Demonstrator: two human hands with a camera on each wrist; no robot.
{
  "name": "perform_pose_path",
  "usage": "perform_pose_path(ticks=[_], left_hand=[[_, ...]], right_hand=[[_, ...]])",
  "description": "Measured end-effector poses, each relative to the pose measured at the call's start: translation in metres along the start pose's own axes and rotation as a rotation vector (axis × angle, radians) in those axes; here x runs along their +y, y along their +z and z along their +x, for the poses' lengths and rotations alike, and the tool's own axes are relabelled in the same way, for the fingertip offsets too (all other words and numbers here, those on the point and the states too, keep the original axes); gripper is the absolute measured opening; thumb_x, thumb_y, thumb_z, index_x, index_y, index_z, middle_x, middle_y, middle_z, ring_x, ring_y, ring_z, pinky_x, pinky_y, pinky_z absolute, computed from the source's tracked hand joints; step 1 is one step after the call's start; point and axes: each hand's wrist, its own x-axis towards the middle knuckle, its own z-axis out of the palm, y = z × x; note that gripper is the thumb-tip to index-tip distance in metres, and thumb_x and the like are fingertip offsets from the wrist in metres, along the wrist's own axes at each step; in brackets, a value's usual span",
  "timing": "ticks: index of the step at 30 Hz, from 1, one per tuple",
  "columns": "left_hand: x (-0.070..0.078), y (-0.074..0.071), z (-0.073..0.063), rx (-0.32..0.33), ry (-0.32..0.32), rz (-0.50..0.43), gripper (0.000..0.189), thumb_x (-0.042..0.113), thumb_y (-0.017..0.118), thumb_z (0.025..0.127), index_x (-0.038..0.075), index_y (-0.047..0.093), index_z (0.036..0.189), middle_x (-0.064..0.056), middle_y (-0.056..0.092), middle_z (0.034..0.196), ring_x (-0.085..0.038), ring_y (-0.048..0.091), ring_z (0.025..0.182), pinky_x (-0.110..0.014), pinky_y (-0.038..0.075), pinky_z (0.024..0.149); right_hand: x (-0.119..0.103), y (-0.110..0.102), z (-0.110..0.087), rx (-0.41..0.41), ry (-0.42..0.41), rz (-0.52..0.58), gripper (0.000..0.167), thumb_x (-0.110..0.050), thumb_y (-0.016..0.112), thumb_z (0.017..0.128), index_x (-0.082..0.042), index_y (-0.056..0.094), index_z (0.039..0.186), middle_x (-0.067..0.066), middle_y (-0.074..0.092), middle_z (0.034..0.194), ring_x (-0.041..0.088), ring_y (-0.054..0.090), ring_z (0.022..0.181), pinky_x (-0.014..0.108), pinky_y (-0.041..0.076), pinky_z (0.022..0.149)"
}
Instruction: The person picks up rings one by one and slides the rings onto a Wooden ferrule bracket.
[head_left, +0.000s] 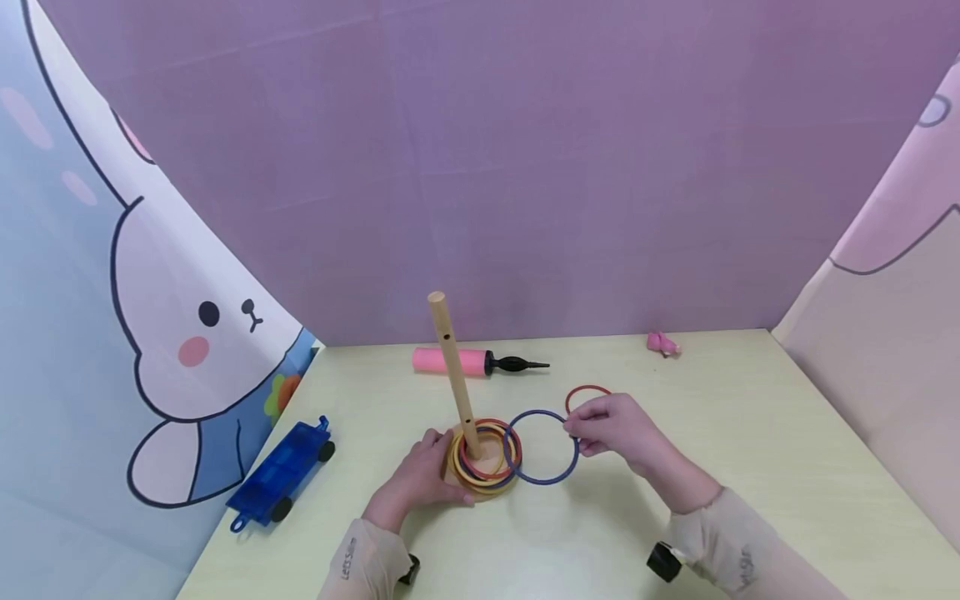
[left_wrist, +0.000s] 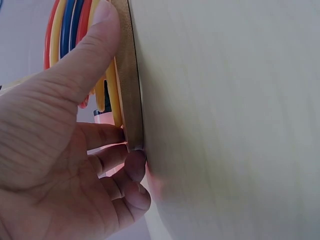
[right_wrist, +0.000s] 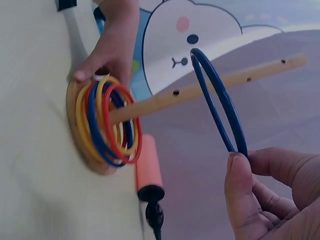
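A wooden ring-toss stand has an upright peg (head_left: 453, 371) and a round base (left_wrist: 131, 100). Several red, yellow and blue rings (right_wrist: 95, 135) are stacked around the peg's foot. My left hand (head_left: 429, 473) grips the base at its left edge, thumb on the near side and fingers round the far side. Between thumb and fingers, my right hand (head_left: 615, 429) pinches a blue ring (right_wrist: 227, 107). This ring is held up right of the peg and overlaps the stack in the head view. Just behind my right hand, a red ring (head_left: 587, 387) is partly hidden by it.
A pink hand pump (head_left: 453, 362) with a black nozzle lies behind the stand. At the left edge of the table (head_left: 720, 417) stands a blue toy wagon (head_left: 281, 475). A small pink object (head_left: 663, 343) lies at the back right. Fabric walls (head_left: 525, 167) enclose the table.
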Motion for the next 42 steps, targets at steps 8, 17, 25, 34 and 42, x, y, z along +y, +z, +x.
perform_pose_path(ticks=[8,17,25,34,42], left_hand=[[-0.001,0.001,0.001,-0.001,-0.008,-0.004,0.117,0.054,0.088,0.059,0.003,0.035,0.150,-0.009,0.047,0.118,-0.027,0.048,0.106,-0.050,0.045,0.095],[-0.001,0.001,0.000,0.004,0.005,-0.005,0.118,0.055,0.088,0.059,0.007,0.033,0.151,-0.008,0.046,0.119,-0.027,0.048,0.107,-0.049,0.045,0.095],[0.002,-0.002,0.000,-0.013,-0.026,-0.021,0.113,0.053,0.088,0.062,0.005,0.036,0.150,-0.008,0.045,0.121,-0.028,0.047,0.109,-0.050,0.044,0.096],[-0.001,0.001,0.000,-0.011,-0.034,-0.036,0.114,0.054,0.088,0.061,0.006,0.035,0.150,-0.009,0.046,0.123,-0.028,0.047,0.112,-0.050,0.044,0.097],[0.001,-0.001,-0.002,-0.015,-0.026,-0.035,0.114,0.054,0.087,0.062,0.005,0.035,0.150,-0.010,0.046,0.123,-0.029,0.047,0.110,-0.051,0.044,0.097]], right_hand=[[-0.037,0.023,0.005,-0.009,-0.019,0.006,0.023,-0.004,0.072,0.086,0.013,0.068,0.100,0.006,0.067,0.078,0.013,0.062,0.063,0.030,0.058,0.064],[-0.080,0.040,0.011,-0.010,-0.087,0.076,0.023,-0.005,0.072,0.087,0.013,0.068,0.101,0.007,0.069,0.078,0.014,0.062,0.061,0.031,0.058,0.064],[-0.119,0.047,0.011,0.014,-0.147,0.113,0.022,-0.005,0.070,0.088,0.010,0.067,0.103,0.009,0.069,0.081,0.016,0.064,0.064,0.034,0.058,0.068],[-0.153,0.054,0.016,0.059,-0.187,0.179,0.023,-0.007,0.070,0.089,0.010,0.066,0.104,0.012,0.068,0.084,0.018,0.064,0.066,0.033,0.058,0.068],[-0.163,0.055,0.028,0.105,-0.182,0.224,0.021,-0.006,0.071,0.088,0.009,0.067,0.102,0.012,0.068,0.085,0.018,0.065,0.066,0.037,0.058,0.073]])
